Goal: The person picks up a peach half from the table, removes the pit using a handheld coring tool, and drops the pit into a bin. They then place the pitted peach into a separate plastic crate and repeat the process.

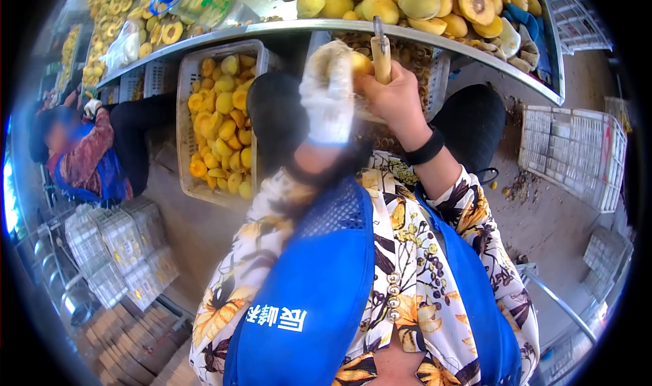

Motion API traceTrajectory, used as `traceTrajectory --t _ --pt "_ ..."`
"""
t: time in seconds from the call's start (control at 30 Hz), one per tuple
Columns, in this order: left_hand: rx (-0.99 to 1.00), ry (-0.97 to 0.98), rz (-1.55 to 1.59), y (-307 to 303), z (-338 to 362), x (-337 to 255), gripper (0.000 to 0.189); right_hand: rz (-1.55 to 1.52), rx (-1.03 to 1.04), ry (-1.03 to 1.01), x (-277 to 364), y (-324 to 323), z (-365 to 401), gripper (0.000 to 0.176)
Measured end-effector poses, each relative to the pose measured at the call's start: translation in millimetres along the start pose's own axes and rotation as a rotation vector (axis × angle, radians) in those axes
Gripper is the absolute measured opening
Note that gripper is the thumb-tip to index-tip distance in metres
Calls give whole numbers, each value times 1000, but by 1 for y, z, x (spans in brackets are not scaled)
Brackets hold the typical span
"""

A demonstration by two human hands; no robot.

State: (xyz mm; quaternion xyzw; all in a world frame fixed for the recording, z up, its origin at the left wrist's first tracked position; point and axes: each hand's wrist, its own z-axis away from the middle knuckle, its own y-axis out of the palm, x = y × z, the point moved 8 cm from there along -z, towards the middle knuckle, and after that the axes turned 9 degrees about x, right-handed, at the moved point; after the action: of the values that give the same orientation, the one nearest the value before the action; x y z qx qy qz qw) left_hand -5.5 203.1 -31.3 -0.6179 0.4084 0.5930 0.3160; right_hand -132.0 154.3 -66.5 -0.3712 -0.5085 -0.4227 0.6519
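Your gloved left hand [328,90] grips a yellow stone fruit [361,63], likely for surer hold, close beside the wooden-handled tool [381,61] clasped in your bare right hand [396,97]; the crate [182,114] of fruit halves [221,131] stands by your left knee [273,104], probably for easy reach, before the bench [285,26] heaped with more fruit [418,4]

White-gloved left hand [328,94] blurred, raised ahead of body, fingers curled in closed grip; left wrist [319,158] bare just past cuff; bare right hand [397,97] close beside left, fingers bent in grip, thumb side turned inward; black-banded right wrist [426,147]; right forearm [443,175] bare, slanting forward and inward; dark-clad knees [473,121] spread, one each side of hands
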Motion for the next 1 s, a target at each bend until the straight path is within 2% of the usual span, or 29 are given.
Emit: traceTrajectory --t 0.07,0.1,0.17,0.2,0.27,0.33,0.37,0.4,0.43,0.47,0.5,0.57,0.67,0.8,0.9,1.0 --pt "-15 33 0 -2 1 9 23 628 -189 -428 32 7 11 18" --pt "-43 -156 117 -1 7 13 25 702 -170 -450 39 15 14 19" --pt "-15 -120 172 -1 7 29 27 867 -169 -483 56 20 21 20" --pt "16 -148 192 1 9 35 29 796 -126 -397 49 17 17 20" --pt "75 -201 224 1 11 43 35 856 -60 -518 53 24 17 21" --pt "103 -450 678 -2 7 79 37 906 20 -699 57 35 19 19" --pt "119 -571 904 1 6 91 38 880 -55 -627 53 29 15 18" --pt "-63 -723 689 -4 10 69 39 851 -127 -556 45 24 13 17" --pt "-66 -728 724 -6 8 51 40 819 -194 -485 38 19 11 16" --pt "-56 -608 717 -16 1 48 41 477 -223 -150 8 -1 -3 15" --pt "-46 -489 708 -25 -5 44 41 356 -227 -6 -6 -11 -10 18" --pt "-76 -526 719 -41 -7 46 42 550 -205 -12 -9 -15 -14 19" --pt "-27 -475 654 -53 -7 60 41 582 -234 -529 47 6 5 21" --pt "8 -521 593 -36 0 48 40 578 -74 -501 61 29 3 20" --pt "-4 -447 363 -34 4 27 30 624 -12 -359 41 32 -4 17" --pt "172 -42 -268 -26 6 -7 55 705 -28 -396 43 31 -2 17"
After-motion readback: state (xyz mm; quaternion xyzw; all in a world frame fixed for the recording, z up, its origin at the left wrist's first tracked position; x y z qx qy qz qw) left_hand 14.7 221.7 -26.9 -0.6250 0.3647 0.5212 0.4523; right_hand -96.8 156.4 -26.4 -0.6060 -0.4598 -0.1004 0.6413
